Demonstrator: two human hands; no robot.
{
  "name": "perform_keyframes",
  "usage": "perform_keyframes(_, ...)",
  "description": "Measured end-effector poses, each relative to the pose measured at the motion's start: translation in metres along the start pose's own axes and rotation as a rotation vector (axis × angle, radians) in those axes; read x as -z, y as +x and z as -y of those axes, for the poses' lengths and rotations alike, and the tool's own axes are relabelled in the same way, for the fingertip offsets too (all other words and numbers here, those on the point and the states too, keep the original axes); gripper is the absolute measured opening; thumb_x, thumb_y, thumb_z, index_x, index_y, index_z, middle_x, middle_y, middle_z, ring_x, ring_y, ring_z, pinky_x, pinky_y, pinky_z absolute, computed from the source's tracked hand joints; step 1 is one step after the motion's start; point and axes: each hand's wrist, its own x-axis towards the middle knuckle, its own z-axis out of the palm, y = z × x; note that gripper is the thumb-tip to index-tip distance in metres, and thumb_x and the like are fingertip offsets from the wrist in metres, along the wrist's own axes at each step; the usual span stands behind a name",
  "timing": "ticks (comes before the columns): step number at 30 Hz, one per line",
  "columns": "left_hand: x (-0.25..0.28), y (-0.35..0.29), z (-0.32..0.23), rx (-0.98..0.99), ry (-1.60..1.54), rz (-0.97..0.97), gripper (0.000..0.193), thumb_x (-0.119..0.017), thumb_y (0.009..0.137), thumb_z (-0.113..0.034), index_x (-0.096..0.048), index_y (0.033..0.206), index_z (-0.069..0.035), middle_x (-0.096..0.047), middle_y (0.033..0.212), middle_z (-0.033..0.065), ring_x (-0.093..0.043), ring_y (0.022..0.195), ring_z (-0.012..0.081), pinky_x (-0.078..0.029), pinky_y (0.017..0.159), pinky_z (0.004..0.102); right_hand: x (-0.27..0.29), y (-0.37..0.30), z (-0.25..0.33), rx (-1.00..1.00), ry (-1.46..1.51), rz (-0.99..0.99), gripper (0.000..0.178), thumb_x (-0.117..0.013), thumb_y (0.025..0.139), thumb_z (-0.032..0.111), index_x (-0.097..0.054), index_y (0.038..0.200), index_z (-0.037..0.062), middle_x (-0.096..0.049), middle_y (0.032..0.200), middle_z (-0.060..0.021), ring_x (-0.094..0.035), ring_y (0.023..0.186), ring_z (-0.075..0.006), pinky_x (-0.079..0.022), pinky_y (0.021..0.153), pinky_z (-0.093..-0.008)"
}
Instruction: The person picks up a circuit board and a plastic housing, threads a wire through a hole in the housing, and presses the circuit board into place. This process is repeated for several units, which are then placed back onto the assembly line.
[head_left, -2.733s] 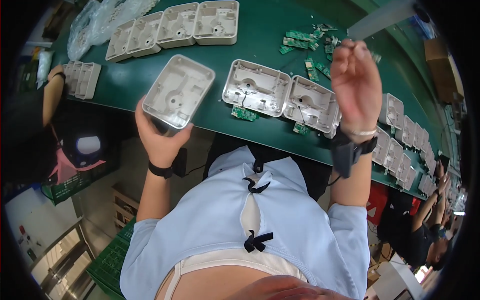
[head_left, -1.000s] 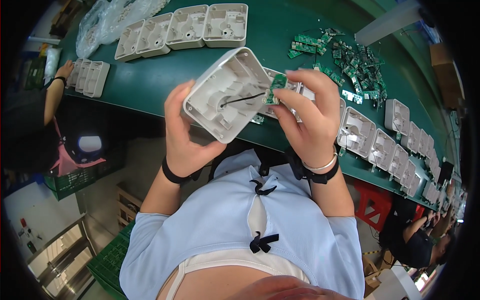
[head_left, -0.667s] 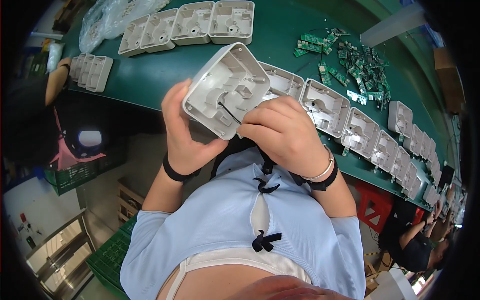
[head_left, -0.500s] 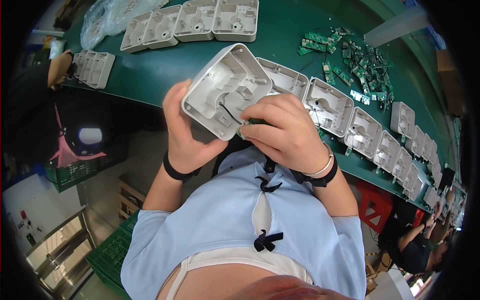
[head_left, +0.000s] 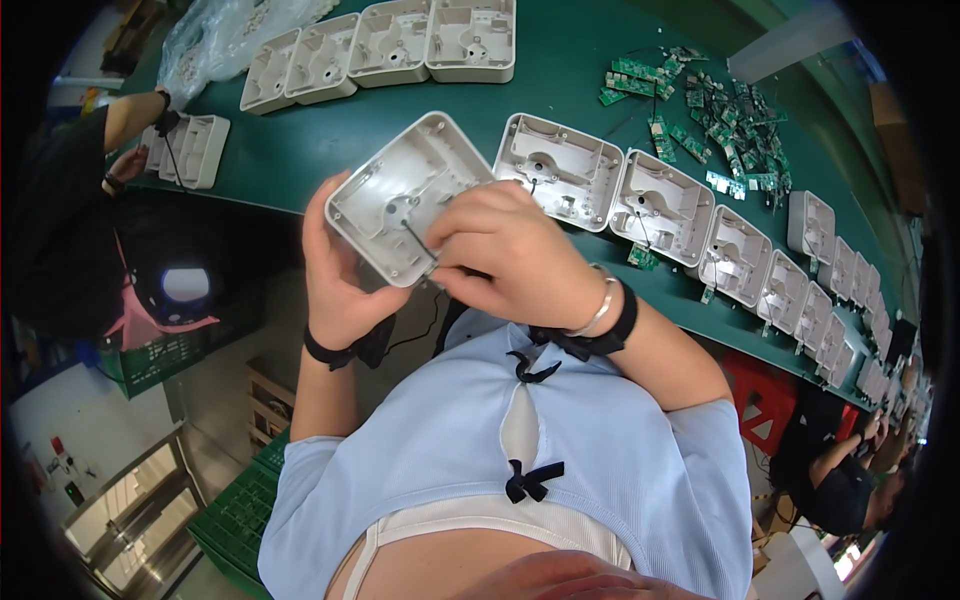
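Centrally, we held the open, pale housing [head_left: 372, 185] tilted above the near edge of the counter [head_left: 270, 160], our left grip [head_left: 338, 285] clamped on its outer wall and our right grip [head_left: 515, 250] pinched on the black wire [head_left: 415, 239] at the lower corner. We judged the step to be wire guiding; the next move probably called for steady support and gentle tension.

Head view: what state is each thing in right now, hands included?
Held housing, lifted and tilted, open side toward the camera.
Black cable, running from the housing's floor to the right hand.
Left hand, gripping the housing's left side.
Right hand, fingers closed at the cable's end; anything beneath them hidden.
Far housings, four in a row, open-topped.
Right-side housings, open-topped, green boards at some near edges.
Loose circuit boards, heaped and scattered.
Clear bag, crumpled.
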Motion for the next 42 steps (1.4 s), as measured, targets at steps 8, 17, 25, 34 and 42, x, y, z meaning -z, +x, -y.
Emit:
perform_keyframes(8, 0.057, 0.028, 0.02, 0.215, -0.168, 0.216, 0.113, -0.086, 0.068, 0.002, -0.023, 0.163, -0.003, -0.036, 0.161, 0.014, -0.046, 0.144, 0.0278, -0.042, 0.117, 0.0445, -0.051, 0.029, -0.016, -0.088, -0.06, 0.059, 0.011, -0.077, 0.083, 0.016, -0.07, 0.087, 0.0076, -0.068, 0.091, -0.0082, -0.066, 0.093, -0.0309, -0.052, 0.085, -0.0434)
perform_keyframes(17, 0.07, 0.074, 0.044, 0.457, 0.06, 0.356, 0.098, -0.079, 0.075, 0.01, -0.033, 0.16, 0.0, -0.05, 0.153, 0.015, -0.064, 0.117, 0.0218, -0.055, 0.098, 0.0385, -0.06, 0.043, -0.031, -0.144, -0.367, -0.019, 0.004, -0.069, 0.082, 0.01, -0.069, 0.084, 0.0067, -0.065, 0.086, -0.008, -0.067, 0.086, -0.0298, -0.056, 0.072, -0.0425)
perform_keyframes(25, 0.067, 0.138, 0.004, 0.031, 0.701, 0.563, 0.06, -0.08, 0.079, -0.001, -0.062, 0.137, -0.002, -0.066, 0.13, 0.0138, -0.068, 0.094, 0.0219, -0.057, 0.083, 0.0342, -0.076, 0.048, -0.028, -0.27, -0.558, 0.033, 0.008, -0.068, 0.077, 0.01, -0.069, 0.085, 0.0074, -0.065, 0.087, -0.0079, -0.068, 0.086, -0.0289, -0.055, 0.069, -0.0413)
perform_keyframes(34, -0.003, 0.218, 0.021, -0.427, 1.012, 0.555, 0.052, -0.08, 0.082, -0.01, -0.064, 0.132, -0.006, -0.067, 0.126, 0.0129, -0.068, 0.101, 0.0292, -0.055, 0.088, 0.0393, 0.019, 0.023, -0.008, -0.366, -0.59, 0.023, 0.014, -0.069, 0.08, 0.012, -0.069, 0.091, 0.0045, -0.067, 0.09, -0.0141, -0.068, 0.086, -0.0345, -0.056, 0.074, -0.0457)
perform_keyframes(42, -0.029, 0.248, 0.04, -0.499, 1.201, 0.687, 0.04, -0.076, 0.083, -0.007, -0.067, 0.122, -0.009, -0.069, 0.115, 0.0089, -0.066, 0.103, 0.0333, -0.052, 0.088, 0.0475, 0.151, -0.015, -0.068, -1.02, -0.816, -0.004, 0.03, -0.075, 0.088, 0.03, -0.074, 0.091, -0.0006, -0.073, 0.085, -0.0221, -0.072, 0.08, -0.0401, -0.058, 0.072, -0.0479)
